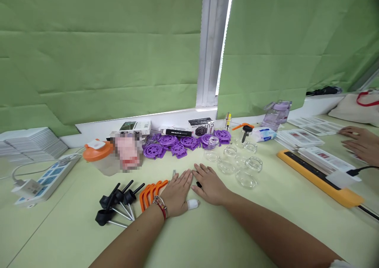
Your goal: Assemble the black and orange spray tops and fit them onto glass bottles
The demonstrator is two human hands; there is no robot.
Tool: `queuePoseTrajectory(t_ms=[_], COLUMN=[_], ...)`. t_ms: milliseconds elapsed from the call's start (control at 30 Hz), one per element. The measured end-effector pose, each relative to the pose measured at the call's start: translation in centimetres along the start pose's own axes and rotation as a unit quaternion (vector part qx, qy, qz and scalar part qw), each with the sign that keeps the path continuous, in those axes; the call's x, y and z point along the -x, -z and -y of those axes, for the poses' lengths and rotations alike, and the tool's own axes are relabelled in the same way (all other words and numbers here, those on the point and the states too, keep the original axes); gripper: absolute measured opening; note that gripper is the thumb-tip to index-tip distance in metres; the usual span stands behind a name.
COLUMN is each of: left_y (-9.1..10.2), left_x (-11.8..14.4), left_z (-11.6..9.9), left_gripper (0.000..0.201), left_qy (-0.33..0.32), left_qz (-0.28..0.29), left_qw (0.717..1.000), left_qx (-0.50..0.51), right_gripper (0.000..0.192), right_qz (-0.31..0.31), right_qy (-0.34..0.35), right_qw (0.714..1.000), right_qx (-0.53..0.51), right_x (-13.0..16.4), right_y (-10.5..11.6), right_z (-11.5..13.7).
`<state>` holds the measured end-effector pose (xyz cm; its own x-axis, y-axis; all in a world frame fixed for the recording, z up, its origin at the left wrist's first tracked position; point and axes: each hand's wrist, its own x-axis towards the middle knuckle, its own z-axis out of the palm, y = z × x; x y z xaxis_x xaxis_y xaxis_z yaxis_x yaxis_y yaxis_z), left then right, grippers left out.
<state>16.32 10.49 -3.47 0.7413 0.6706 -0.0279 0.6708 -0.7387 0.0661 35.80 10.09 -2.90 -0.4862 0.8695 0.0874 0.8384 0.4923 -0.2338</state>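
Beaded bracelet (160, 205), bandaged thumb (193, 204)

A small assembly workshop is suggested: purple plastic wheels (177, 143), glass jars (237, 161) and a power strip (47, 179) are spread over the worktop (207, 236).

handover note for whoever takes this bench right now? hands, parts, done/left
Left hand: flat on the table, palm down, holding nothing; bandaged thumb, beaded bracelet.
Right hand: flat beside it, holding nothing.
Parts: orange clips and black pump tubes left of the left hand; empty glass jars right of the right hand; purple discs in a row behind.
Done: one jar at the back appears to have a black pump in it.
Left: the other jars stand open, with nothing fitted.
Another person's hands rest on the cards at far right.
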Motion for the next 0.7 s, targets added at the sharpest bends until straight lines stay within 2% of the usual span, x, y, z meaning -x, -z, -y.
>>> queuePoseTrajectory(t_ms=[267,700], left_y=[0.1,0.8], left_x=[-1.5,-1.3], left_z=[0.4,0.1], left_gripper=[0.084,0.084], left_qy=[0.004,0.005], left_qz=[-0.003,0.001], left_qw=[1.000,1.000], left_qx=[0.003,-0.004], right_gripper=[0.066,0.067], right_qz=[-0.009,-0.032], right_qy=[-0.016,-0.014], right_qw=[1.000,0.999], right_qx=[0.015,0.007], right_x=[-2.2,-1.8], right_y=[0.0,-0.3], right_z=[-1.8,-1.9])
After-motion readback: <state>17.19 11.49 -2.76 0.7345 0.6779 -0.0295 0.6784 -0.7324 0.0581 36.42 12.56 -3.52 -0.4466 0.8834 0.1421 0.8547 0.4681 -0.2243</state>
